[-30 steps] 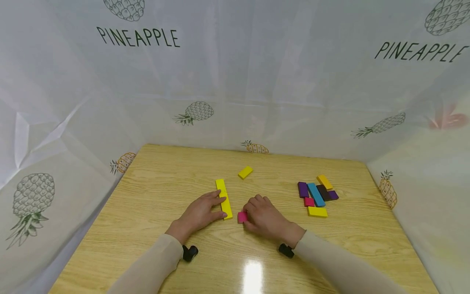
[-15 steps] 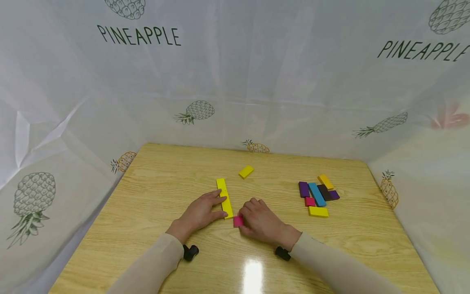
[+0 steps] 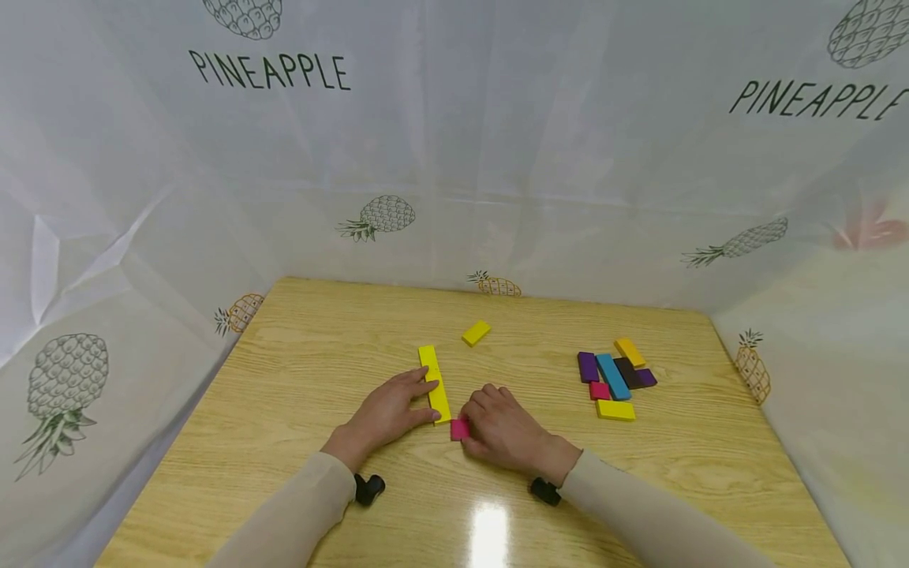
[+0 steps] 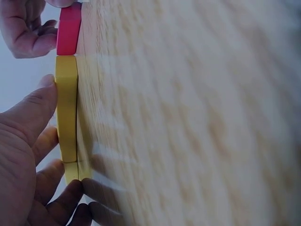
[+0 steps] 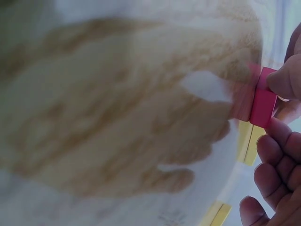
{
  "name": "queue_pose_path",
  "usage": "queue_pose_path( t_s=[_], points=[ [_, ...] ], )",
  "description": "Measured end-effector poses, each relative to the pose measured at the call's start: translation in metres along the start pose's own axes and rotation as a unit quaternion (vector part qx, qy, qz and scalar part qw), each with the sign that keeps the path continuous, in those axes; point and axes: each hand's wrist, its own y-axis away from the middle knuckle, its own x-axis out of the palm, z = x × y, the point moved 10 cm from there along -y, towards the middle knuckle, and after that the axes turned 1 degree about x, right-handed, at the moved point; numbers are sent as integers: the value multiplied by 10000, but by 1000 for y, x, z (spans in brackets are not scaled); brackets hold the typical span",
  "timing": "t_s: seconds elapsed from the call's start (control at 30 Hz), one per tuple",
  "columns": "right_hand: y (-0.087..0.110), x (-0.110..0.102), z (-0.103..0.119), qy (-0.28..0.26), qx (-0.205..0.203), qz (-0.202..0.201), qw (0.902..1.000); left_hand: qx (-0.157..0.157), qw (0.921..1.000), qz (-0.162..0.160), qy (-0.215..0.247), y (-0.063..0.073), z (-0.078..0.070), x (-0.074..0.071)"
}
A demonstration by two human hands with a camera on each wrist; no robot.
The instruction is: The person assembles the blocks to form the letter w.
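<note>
Two yellow blocks (image 3: 438, 394) lie end to end as a narrow strip near the middle of the wooden table; a seam between them shows in the left wrist view. My left hand (image 3: 387, 410) rests on the strip from its left side, thumb on the near yellow block (image 4: 67, 108) and fingertips farther along. At the strip's near end, my right hand (image 3: 507, 426) pinches a small pink block (image 3: 459, 429) between thumb and fingers. In the left wrist view the pink block (image 4: 69, 30) is right at the yellow block's end, nearly in line with it.
Behind the hands lies a single yellow block (image 3: 476, 333). On the right is a cluster with purple, dark brown and orange blocks, a blue block (image 3: 613, 376), a red-pink block (image 3: 600, 390) and another yellow block (image 3: 615, 409). A pineapple-print sheet (image 3: 440, 158) hangs behind the table.
My right hand has brought the pink block a little left and nearer the body, up to the end of the yellow strip. It has hardly moved in the last half second. The left hand has stayed put.
</note>
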Motion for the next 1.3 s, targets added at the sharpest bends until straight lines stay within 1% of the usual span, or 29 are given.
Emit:
queue_pose_path(
  t_s=[0.27,0.43,0.6,0.67,0.77,0.83,0.93,1.07,1.3],
  points=[
    [0,0,-1,-61,32,-9,10000,24,10000,-19,13,0,0,0],
    [0,2,-3,-63,61,63,9999,10,10000,-10,-31,-1,1,1],
    [0,3,-7,-77,139,128,9998,-8,10000,-2,-18,-1,2,1],
    [-2,2,-11,-162,218,147,9995,-24,10000,-3,-22,-1,2,1],
    [-5,-1,-20,-302,414,126,9986,-36,10000,3,-48,-1,2,1],
    [-8,-4,-29,-385,626,55,9973,-33,10000,-5,-47,-1,2,1],
    [-13,-8,-46,-381,977,-82,9944,-43,10000,-6,-41,-1,2,2],
    [-19,-14,-68,-246,1363,-318,9898,-62,10000,-9,-52,-2,3,2],
    [-28,-26,-95,-79,1627,-867,9828,-64,10000,14,-28,-2,2,3]
  ],
)
